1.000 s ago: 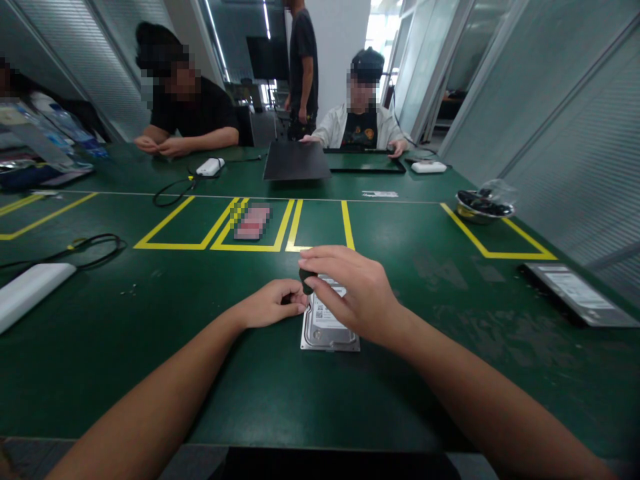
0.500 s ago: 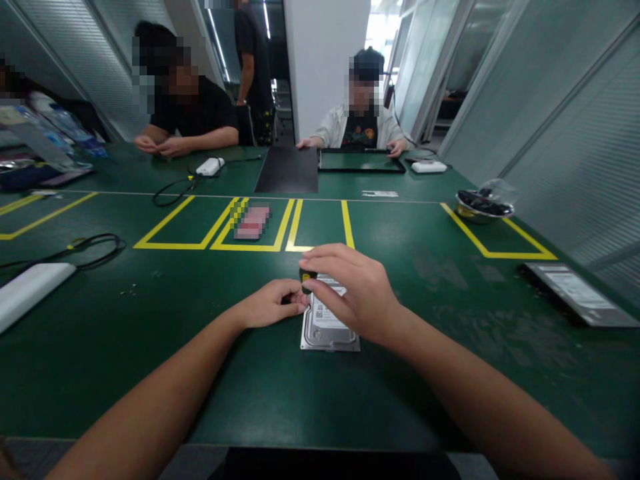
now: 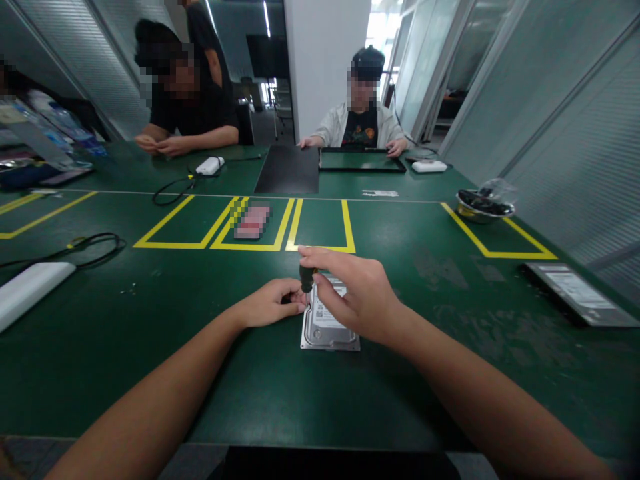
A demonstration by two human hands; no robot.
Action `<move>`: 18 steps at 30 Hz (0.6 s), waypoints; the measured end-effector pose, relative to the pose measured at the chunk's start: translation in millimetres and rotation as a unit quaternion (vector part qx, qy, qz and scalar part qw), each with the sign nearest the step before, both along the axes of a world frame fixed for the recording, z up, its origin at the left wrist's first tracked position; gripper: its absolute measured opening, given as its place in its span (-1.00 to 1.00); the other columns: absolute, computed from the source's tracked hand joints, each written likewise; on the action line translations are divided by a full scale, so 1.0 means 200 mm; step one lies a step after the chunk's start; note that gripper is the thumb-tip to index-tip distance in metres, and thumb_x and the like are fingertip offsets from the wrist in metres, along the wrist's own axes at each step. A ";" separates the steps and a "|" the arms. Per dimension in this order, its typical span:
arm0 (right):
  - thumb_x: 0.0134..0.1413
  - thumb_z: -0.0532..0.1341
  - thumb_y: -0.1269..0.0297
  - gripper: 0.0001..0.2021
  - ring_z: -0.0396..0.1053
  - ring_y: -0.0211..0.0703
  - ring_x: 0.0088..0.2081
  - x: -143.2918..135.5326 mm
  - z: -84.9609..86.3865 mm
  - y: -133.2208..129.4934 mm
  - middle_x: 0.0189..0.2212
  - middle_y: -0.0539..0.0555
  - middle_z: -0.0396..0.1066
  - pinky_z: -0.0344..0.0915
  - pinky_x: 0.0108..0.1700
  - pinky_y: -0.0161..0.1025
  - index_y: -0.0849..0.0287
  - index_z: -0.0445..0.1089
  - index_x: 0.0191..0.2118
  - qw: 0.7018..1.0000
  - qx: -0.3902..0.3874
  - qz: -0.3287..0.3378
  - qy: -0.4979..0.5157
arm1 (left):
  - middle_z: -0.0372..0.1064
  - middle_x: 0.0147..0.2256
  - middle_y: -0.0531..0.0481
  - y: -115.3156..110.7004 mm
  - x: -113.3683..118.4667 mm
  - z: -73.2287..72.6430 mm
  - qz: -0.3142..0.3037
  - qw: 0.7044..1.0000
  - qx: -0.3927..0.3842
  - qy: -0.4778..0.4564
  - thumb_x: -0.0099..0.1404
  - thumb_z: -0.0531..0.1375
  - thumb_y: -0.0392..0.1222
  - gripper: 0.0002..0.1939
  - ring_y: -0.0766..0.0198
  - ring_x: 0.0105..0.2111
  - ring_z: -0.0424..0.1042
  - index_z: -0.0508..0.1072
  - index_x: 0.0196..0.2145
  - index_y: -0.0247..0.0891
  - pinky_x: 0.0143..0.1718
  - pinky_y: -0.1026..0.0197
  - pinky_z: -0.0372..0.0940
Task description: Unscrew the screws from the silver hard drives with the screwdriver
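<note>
A silver hard drive (image 3: 331, 337) with a white label lies flat on the green table. My right hand (image 3: 361, 288) is closed round a small screwdriver (image 3: 307, 281) with a dark handle, held upright over the drive's left edge. Its shaft points down at that edge; the tip is too small to make out. My left hand (image 3: 270, 304) rests on the table at the drive's left side, thumb and fingers closed on its edge beside the screwdriver shaft. Part of the drive is hidden under my right hand.
Another drive (image 3: 580, 295) lies at the right. Behind it stands a metal bowl (image 3: 484, 208) of dark items. A white box (image 3: 35, 293) with a black cable sits left. A pink object (image 3: 253, 222) lies inside yellow tape. Across the table, a person holds a black frame (image 3: 363, 171) and panel (image 3: 287, 170).
The screwdriver has become more upright, showing its shaft, and my right fingers have shifted on the handle. My left hand and the drive have stayed put. A standing person behind has moved left.
</note>
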State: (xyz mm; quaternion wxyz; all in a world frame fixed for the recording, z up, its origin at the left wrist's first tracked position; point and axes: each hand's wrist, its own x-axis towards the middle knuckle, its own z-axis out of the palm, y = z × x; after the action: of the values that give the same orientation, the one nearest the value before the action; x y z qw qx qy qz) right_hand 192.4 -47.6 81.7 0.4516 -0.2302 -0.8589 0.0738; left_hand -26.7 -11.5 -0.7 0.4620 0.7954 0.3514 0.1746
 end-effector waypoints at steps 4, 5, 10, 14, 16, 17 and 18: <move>0.17 0.23 0.37 -0.77 0.43 -0.13 0.04 0.00 0.00 0.01 0.01 0.21 0.48 0.38 0.10 -0.13 0.26 0.38 -0.04 1.000 0.009 0.004 0.004 | 0.39 -0.34 0.00 0.00 0.00 0.01 -0.001 1.000 0.020 0.009 0.30 0.19 -0.11 -0.81 0.23 -0.33 0.35 0.42 -0.30 -0.31 -0.25 0.18 0.26; 0.16 0.26 0.37 -0.78 0.44 -0.13 0.02 0.00 0.01 0.01 -0.03 0.19 0.50 0.38 0.08 -0.13 0.25 0.39 -0.07 1.000 0.011 0.000 0.005 | 0.39 -0.34 0.00 0.00 0.00 0.01 -0.002 1.000 0.023 0.008 0.30 0.19 -0.10 -0.81 0.22 -0.32 0.35 0.42 -0.29 -0.31 -0.25 0.18 0.26; 0.15 0.24 0.40 -0.84 0.44 -0.14 -0.06 0.00 0.00 0.02 -0.13 0.10 0.53 0.40 -0.01 -0.15 0.20 0.39 -0.13 1.000 0.002 -0.019 0.007 | 0.39 -0.34 -0.01 0.00 0.00 -0.01 0.005 0.999 0.031 0.007 0.29 0.19 -0.08 -0.79 0.20 -0.30 0.36 0.42 -0.25 -0.30 -0.27 0.19 0.27; 0.20 0.12 0.48 -0.78 0.40 -0.14 0.04 -0.01 0.00 0.01 -0.01 0.19 0.46 0.36 0.08 -0.10 0.23 0.38 -0.06 1.000 0.000 0.003 0.012 | 0.38 -0.35 0.00 0.01 -0.01 -0.01 -0.004 1.000 0.027 0.013 0.30 0.17 -0.07 -0.77 0.22 -0.33 0.35 0.42 -0.28 -0.31 -0.28 0.19 0.27; 0.19 0.12 0.48 -0.78 0.38 -0.12 0.05 -0.01 0.00 0.01 -0.02 0.23 0.42 0.37 0.07 -0.07 0.23 0.39 -0.08 1.000 0.002 0.000 0.025 | 0.38 -0.35 -0.01 0.01 -0.01 -0.01 -0.002 0.999 0.031 0.015 0.30 0.17 -0.07 -0.78 0.22 -0.33 0.35 0.42 -0.29 -0.31 -0.27 0.18 0.27; 0.18 0.14 0.47 -0.80 0.38 -0.11 0.03 -0.01 0.00 0.01 -0.05 0.24 0.41 0.39 0.03 -0.07 0.23 0.40 -0.09 1.000 0.004 -0.004 0.031 | 0.38 -0.35 -0.01 0.01 -0.01 -0.01 0.000 0.999 0.032 0.014 0.30 0.18 -0.07 -0.78 0.21 -0.32 0.35 0.42 -0.28 -0.31 -0.27 0.18 0.27; 0.17 0.16 0.45 -0.82 0.39 -0.11 -0.01 -0.01 0.00 0.01 -0.09 0.23 0.40 0.41 -0.01 -0.07 0.23 0.41 -0.11 0.999 0.006 -0.007 0.035 | 0.38 -0.35 -0.01 0.01 -0.01 -0.01 0.001 0.999 0.031 0.012 0.30 0.18 -0.07 -0.78 0.21 -0.32 0.35 0.42 -0.27 -0.30 -0.27 0.18 0.27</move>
State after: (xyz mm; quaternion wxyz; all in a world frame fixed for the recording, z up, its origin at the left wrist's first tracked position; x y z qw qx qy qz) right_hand 190.3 -45.3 82.4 0.4833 -0.2306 -0.8414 0.0733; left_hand -28.8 -10.1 -3.1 0.4324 0.8110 0.3523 0.1763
